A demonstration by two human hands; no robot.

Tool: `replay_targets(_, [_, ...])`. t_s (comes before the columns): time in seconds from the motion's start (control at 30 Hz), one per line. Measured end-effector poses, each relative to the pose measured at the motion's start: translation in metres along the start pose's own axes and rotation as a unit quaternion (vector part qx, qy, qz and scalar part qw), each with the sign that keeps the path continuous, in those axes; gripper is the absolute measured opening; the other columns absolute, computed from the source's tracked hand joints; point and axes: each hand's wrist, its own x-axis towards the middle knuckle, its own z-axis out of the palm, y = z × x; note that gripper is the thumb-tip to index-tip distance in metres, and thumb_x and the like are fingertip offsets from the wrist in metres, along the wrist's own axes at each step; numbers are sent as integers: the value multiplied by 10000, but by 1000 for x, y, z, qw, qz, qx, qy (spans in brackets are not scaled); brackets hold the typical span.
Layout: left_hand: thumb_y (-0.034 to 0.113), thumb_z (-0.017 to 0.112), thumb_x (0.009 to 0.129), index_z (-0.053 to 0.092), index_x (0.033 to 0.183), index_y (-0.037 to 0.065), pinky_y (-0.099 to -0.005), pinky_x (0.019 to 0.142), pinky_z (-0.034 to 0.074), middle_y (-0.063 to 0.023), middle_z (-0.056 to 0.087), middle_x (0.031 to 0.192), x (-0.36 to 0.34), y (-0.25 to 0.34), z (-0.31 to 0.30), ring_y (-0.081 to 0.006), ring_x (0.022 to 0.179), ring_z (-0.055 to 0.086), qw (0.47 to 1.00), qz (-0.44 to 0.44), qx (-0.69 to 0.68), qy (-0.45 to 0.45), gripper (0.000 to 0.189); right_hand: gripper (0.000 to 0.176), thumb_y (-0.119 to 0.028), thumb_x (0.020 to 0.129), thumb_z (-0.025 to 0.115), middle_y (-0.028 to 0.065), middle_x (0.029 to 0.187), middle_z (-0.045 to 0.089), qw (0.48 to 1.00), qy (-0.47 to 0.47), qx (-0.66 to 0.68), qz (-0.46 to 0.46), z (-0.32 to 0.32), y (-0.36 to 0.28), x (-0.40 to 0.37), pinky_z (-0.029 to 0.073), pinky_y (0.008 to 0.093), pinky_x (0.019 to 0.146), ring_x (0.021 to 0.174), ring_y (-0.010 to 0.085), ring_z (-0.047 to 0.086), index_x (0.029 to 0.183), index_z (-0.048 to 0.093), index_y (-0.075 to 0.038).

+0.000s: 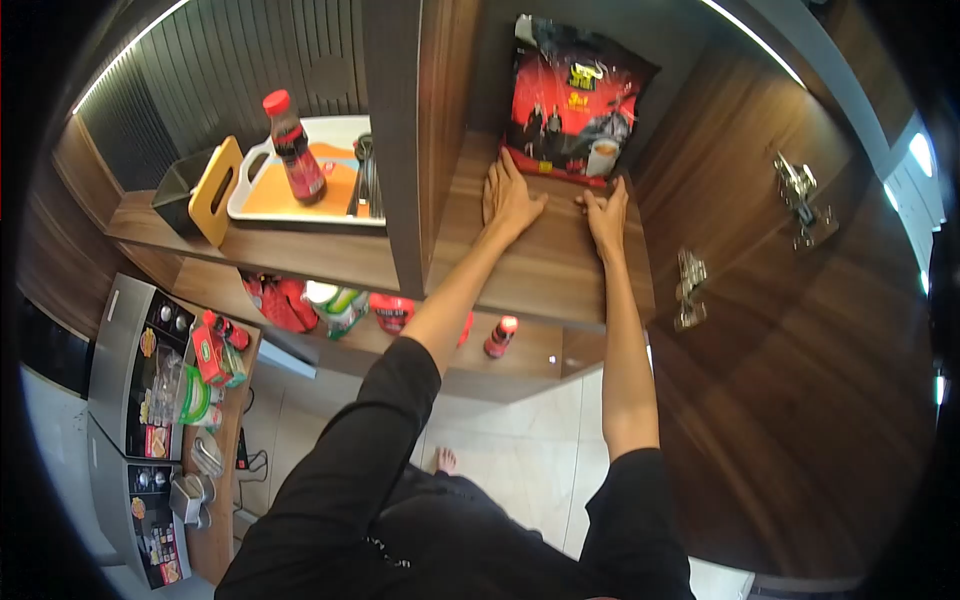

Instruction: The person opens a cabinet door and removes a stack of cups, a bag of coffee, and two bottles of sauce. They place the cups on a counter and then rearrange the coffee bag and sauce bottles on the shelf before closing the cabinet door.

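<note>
A red and black bag of 3-in-1 coffee mix [578,105] stands upright at the back of a wooden cabinet shelf [545,255]. My left hand [513,203] reaches in from the front, its fingertips right at the bag's lower left corner and its thumb pointing inward. At the lower right corner is my right hand [607,215], with thumb and forefinger apart and the other fingers partly bent. Between the two hands the bare wood of the shelf shows, and neither hand is wrapped round the bag.
An open cabinet door [770,330] with metal hinges [690,290] is at my right. Left of the divider [392,150] are a red-capped bottle [298,158], a white tray [350,128] and a yellow board [212,195]. Another bottle [501,337] stands lower, and packages [213,350] crowd the counter.
</note>
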Motion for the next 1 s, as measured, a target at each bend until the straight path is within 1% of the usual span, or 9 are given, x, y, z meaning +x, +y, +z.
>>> replay_targets(0.03, [352,852,718,156,1516,-105,-458,1163,306,-284,392,1472,5,-1,-1,-388,1388,373,1000,-5,-4,-11,1153,798,-76,936,652,237,1531,348,985,-31,138,100,-3,-13,1,574,303,793,923,236,725,1532,146,87])
replay_targets(0.07, [357,891,658,183,1520,-74,-454,1167,306,-255,394,1488,11,-3,3,-376,1396,371,1000,-25,-14,-8,1196,848,-52,938,641,236,1558,326,969,-17,214,123,-3,-23,5,577,280,752,905,220,733,1552,69,75])
replay_targets(0.17, [330,901,645,213,1522,-46,-457,1173,301,-231,390,1507,20,-1,1,-360,1414,356,998,-53,-41,15,1177,890,-21,924,646,234,1557,333,972,-34,196,124,-2,-19,17,575,279,764,898,202,727,1561,29,56])
replay_targets(0.3, [284,899,648,119,1554,29,-530,1193,239,-220,383,1522,22,3,-1,-353,1421,369,998,-18,-57,29,1223,915,-5,903,666,229,1544,349,957,-16,253,143,-2,-11,19,571,285,769,870,193,717,1577,48,2])
replay_targets(0.43, [293,893,658,79,1556,33,-543,1196,226,-248,380,1512,22,-6,1,-371,1409,383,998,13,-56,18,1240,807,-16,915,653,204,1487,370,982,1,153,111,-3,-10,17,572,289,748,871,185,713,1561,169,2])
replay_targets(0.57, [366,898,634,78,1547,-5,-507,1178,285,-286,370,1501,17,-9,-5,-408,1395,388,998,31,-62,-2,1283,809,-59,890,683,208,1388,341,998,14,34,50,7,19,12,535,324,884,847,221,702,1526,199,67])
replay_targets(0.6, [377,897,633,74,1547,-12,-504,1168,304,-289,367,1502,16,-10,-4,-418,1387,397,998,36,-54,-4,1290,839,-78,880,698,216,1368,313,994,-15,71,81,-1,3,6,511,343,936,845,222,697,1519,180,88])
replay_targets(0.87, [432,879,643,67,1537,-58,-479,1128,381,-311,340,1518,-10,-13,-25,-466,1352,431,997,56,-33,-42,1303,759,-81,869,695,182,1392,377,996,-18,55,64,-33,-27,-37,520,389,910,816,228,727,1485,256,-21])
replay_targets(1.0, [486,865,659,77,1522,-74,-481,1128,382,-331,326,1517,-29,-10,-44,-474,1367,411,995,58,-44,-72,1297,687,-102,837,704,169,1364,451,996,25,-66,46,-52,-55,-62,512,422,881,811,245,716,1418,342,-49])
